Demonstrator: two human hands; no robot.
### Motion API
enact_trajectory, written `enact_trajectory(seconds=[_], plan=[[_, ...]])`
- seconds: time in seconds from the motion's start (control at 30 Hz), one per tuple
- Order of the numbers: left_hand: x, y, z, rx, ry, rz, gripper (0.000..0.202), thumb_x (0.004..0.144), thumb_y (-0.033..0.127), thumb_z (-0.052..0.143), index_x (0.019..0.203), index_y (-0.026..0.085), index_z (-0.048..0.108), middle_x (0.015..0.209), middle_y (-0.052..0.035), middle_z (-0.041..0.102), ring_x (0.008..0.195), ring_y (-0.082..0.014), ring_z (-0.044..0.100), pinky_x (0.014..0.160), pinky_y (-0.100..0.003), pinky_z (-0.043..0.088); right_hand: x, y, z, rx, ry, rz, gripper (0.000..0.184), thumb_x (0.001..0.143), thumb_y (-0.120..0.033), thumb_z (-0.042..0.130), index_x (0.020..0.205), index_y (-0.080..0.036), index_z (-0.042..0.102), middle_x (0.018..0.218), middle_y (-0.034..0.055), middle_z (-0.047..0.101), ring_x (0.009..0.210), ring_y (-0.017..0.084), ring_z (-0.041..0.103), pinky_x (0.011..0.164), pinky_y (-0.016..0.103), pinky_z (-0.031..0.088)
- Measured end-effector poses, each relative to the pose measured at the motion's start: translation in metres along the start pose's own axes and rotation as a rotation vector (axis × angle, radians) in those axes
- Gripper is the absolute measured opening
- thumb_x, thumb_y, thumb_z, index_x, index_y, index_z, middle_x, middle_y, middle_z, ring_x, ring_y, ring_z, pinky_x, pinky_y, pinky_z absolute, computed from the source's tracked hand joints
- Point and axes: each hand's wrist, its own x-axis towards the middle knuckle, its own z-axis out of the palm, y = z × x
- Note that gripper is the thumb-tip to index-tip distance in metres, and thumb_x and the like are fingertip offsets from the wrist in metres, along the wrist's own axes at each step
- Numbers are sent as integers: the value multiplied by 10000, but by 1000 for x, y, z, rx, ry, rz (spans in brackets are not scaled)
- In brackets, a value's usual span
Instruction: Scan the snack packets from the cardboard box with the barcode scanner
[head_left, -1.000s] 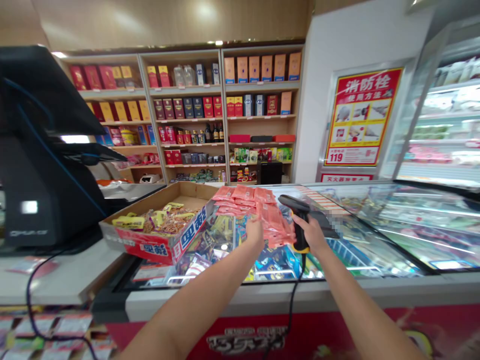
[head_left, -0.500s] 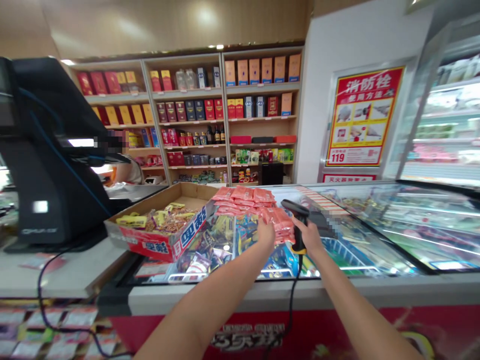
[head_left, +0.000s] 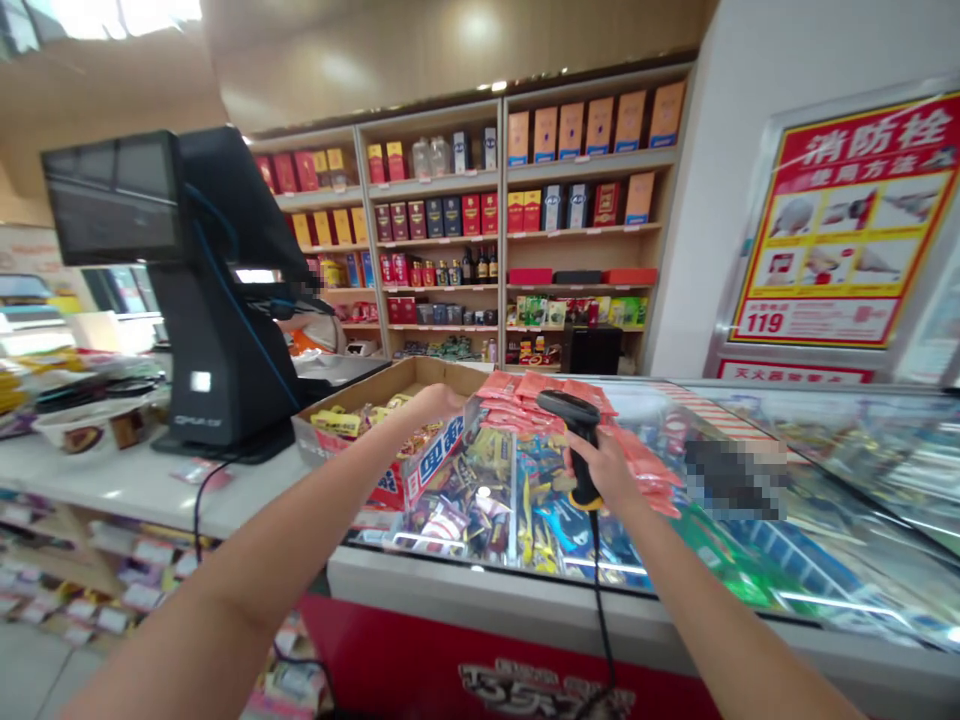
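My right hand [head_left: 606, 468] is wrapped round the handle of a black barcode scanner [head_left: 574, 408], its cord hanging down over the front of a glass-topped freezer [head_left: 420, 590]. Behind and beside the scanner, pinkish-red packets [head_left: 517, 390] lie in stacks on the glass. My left hand [head_left: 441, 402] is over the right part of an open cardboard box [head_left: 439, 455], close to the packets; its fingers are blurred and turned away. Yellow and brown small packs [head_left: 337, 422] fill the box, partly covered by my left forearm.
On the counter at the left stands a black checkout terminal [head_left: 225, 330] with a screen. A person's orange and white clothing [head_left: 311, 335] shows behind it. Shelves [head_left: 442, 240] of boxes and bottles line the back wall. A dark blurred-out object [head_left: 731, 480] lies on the freezer glass at right.
My left hand has moved left from the front packets to the cardboard box. The scanner stays in my right hand, now pointing more to the left. The view has swung left.
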Motion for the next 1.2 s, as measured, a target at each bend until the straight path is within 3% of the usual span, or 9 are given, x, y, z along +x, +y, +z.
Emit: enact_trajectory(seconds=[0.07, 0.17, 0.27, 0.4, 0.6, 0.77, 0.93, 1.07, 1.2], plan=[[8, -22, -34, 486, -125, -9, 382, 516, 239, 827, 405, 212, 463, 549, -83, 598, 809, -338, 684, 756, -371, 497, 12, 5, 22, 17, -31, 9, 331, 718, -467, 693, 609, -195, 540, 481, -8, 562, 388, 132, 522, 396, 251, 424], [4, -43, -59, 831, -282, -67, 333, 546, 378, 834, 502, 203, 554, 755, -150, 700, 915, -361, 687, 800, -381, 508, 28, 20, 46, 63, -55, 15, 315, 722, -467, 674, 633, -193, 547, 481, -14, 562, 383, 124, 508, 394, 245, 414], [-7, -53, -60, 925, -410, -118, 399, 488, 424, 867, 750, 176, 697, 984, -189, 736, 994, -368, 673, 852, -389, 511, 35, 39, 53, 82, -85, 13, 329, 703, -482, 687, 641, -195, 538, 475, -22, 557, 375, 118, 496, 394, 243, 417], [-12, -52, -53, 1032, -466, -107, 659, 513, 466, 858, 1054, 118, 713, 1154, -226, 694, 1072, -367, 652, 898, -382, 506, 32, 52, 42, 63, -87, -1, 348, 723, -497, 676, 627, -203, 516, 461, -26, 539, 359, 118, 484, 377, 246, 408], [-5, -47, -61, 1056, -293, -84, 455, 617, 377, 801, 997, 137, 731, 1088, -202, 716, 1026, -335, 676, 815, -327, 525, 28, 44, 31, 19, -7, -52, 327, 748, -484, 668, 662, -211, 509, 484, -28, 549, 375, 120, 499, 390, 246, 419], [-7, -44, -63, 823, -148, -42, 141, 668, 216, 750, 771, 150, 680, 947, -147, 727, 974, -303, 681, 796, -308, 521, 30, 45, 34, 11, -6, -74, 346, 743, -491, 678, 645, -209, 503, 479, -29, 545, 367, 115, 494, 391, 245, 409], [-11, -17, -50, -24, 133, -217, 93, 807, 225, 624, 842, 166, 562, 757, -35, 636, 686, -194, 665, 596, -291, 555, 30, 45, 35, 63, -7, -66, 359, 726, -511, 700, 674, -204, 520, 488, -35, 550, 368, 115, 495, 383, 243, 403], [-25, 17, -6, -681, 159, -229, 112, 827, 176, 578, 927, 178, 527, 733, 20, 583, 603, -133, 633, 552, -284, 569, 30, 45, 35, 118, 12, -62, 371, 725, -523, 699, 679, -208, 508, 492, -35, 552, 371, 116, 500, 383, 242, 405], [-38, 25, 56, -946, 134, -256, 110, 822, 145, 544, 926, 171, 566, 763, 2, 615, 644, -139, 654, 587, -302, 591, 32, 46, 31, 158, 47, -63, 360, 730, -517, 682, 665, -205, 514, 488, -31, 547, 370, 111, 489, 380, 240, 398]])
